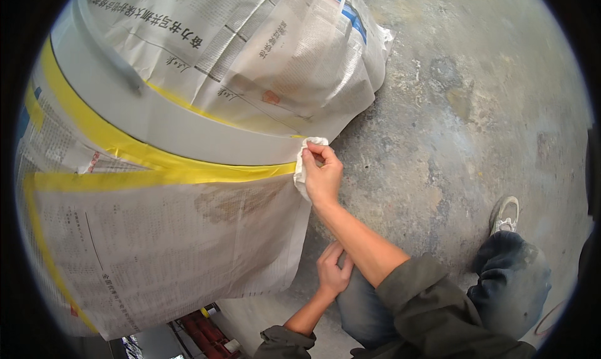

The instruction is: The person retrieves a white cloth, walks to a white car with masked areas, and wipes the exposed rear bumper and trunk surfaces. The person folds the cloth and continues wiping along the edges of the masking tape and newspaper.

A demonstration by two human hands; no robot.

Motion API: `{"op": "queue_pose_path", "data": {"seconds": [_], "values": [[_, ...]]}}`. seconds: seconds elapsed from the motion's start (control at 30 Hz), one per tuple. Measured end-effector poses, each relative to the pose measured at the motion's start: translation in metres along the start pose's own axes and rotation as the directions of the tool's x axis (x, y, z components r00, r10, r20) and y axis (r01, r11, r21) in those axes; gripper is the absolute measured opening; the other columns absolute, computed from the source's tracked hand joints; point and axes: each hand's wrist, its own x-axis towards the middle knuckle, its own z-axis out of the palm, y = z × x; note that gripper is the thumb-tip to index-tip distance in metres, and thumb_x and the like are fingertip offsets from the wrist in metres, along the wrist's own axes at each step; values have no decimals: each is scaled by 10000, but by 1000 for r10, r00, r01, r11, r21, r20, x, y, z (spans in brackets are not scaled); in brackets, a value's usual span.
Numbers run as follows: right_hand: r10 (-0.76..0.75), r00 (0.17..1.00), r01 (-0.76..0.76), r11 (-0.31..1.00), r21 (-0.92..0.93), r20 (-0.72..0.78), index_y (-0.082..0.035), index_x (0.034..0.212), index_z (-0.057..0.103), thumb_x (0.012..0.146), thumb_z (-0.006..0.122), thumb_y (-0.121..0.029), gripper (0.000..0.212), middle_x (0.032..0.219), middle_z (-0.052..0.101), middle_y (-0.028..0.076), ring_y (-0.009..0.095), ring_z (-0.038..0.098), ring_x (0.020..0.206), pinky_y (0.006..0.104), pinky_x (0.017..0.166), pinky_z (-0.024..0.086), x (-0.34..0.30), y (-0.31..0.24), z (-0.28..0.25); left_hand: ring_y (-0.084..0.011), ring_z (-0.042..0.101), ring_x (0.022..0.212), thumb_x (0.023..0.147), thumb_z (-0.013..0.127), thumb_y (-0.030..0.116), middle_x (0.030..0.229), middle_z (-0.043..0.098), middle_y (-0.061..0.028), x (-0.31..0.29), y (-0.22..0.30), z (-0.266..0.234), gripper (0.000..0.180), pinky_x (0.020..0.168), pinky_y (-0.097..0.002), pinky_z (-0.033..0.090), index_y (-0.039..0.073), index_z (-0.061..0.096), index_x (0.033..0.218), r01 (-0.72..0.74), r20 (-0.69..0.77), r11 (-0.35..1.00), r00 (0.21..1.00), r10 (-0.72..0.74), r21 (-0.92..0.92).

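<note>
With its fingers pinched, my right hand [323,174] presses a folded white cloth [302,179] to the right end of a smooth, curved grey panel [194,140]. Yellow masking tape [156,160] runs along the panel's lower edge and meets the cloth there. Below the tape hangs a newspaper sheet [156,252]. Another newspaper covering [250,65] spreads above the panel, bordered by a thinner yellow strip. My left hand [333,272] rests low by my knee, just under my right forearm. Its fingers are curled and partly hidden, with nothing visible in them.
Stained grey concrete floor [451,140] stretches to the right of the covered panel. My knees are bent, and one shoe [506,215] stands at the right. Beneath the lower newspaper, a dark red object [203,334] shows, its kind unclear.
</note>
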Motion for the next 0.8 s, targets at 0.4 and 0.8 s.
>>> {"op": "queue_pose_path", "data": {"seconds": [0.4,0.8], "values": [[103,994,-107,988,110,42,38,1070,736,939,744,-64,167,949,743,65,101,658,847,259,802,531,7,-11,1,-390,680,1077,882,664,71,1120,719,-203,-10,4,-1,222,952,-418,521,-24,697,1079,-34,-33,999,999,35,31],[158,985,-166,977,136,68,34,1014,748,933,738,-51,118,939,753,80,120,682,848,268,797,550,26,-24,4,-362,685,1097,892,613,44,1144,732,-176,-17,11,-7,235,987,-412,510,-13,714,1097,-14,-44,1000,999,15,16]]}}
